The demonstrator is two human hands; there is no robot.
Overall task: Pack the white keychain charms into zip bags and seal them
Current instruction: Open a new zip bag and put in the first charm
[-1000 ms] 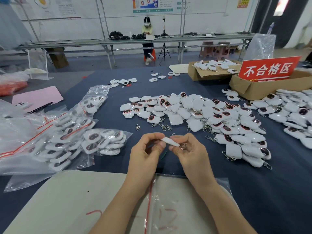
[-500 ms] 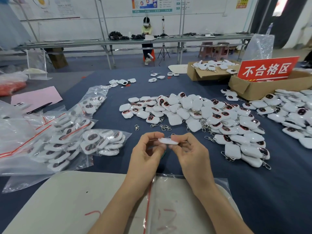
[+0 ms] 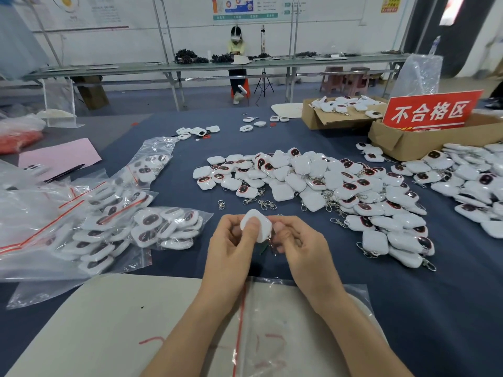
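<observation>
One white keychain charm (image 3: pixel 260 225) is held up between both hands over the blue cloth, its plain back toward me. My left hand (image 3: pixel 231 246) pinches it with the thumb on its face. My right hand (image 3: pixel 298 244) holds its right edge, and the metal clasp (image 3: pixel 270 244) hangs below. An empty zip bag (image 3: pixel 275 322) with a red seal strip lies flat under my forearms on a beige board (image 3: pixel 109 322). A large heap of loose charms (image 3: pixel 321 186) lies ahead and to the right.
Filled zip bags (image 3: pixel 114 221) of charms pile up on the left. Loose metal clasps (image 3: pixel 261 204) lie just beyond my hands. Two cardboard boxes (image 3: pixel 424 140) and a red sign (image 3: pixel 431 111) stand at the back right. A pink sheet (image 3: pixel 60 156) with a pen lies far left.
The charm has been turned from edge-on to its flat back facing me, and my left thumb now lies on its face. Both hands stay in the same place.
</observation>
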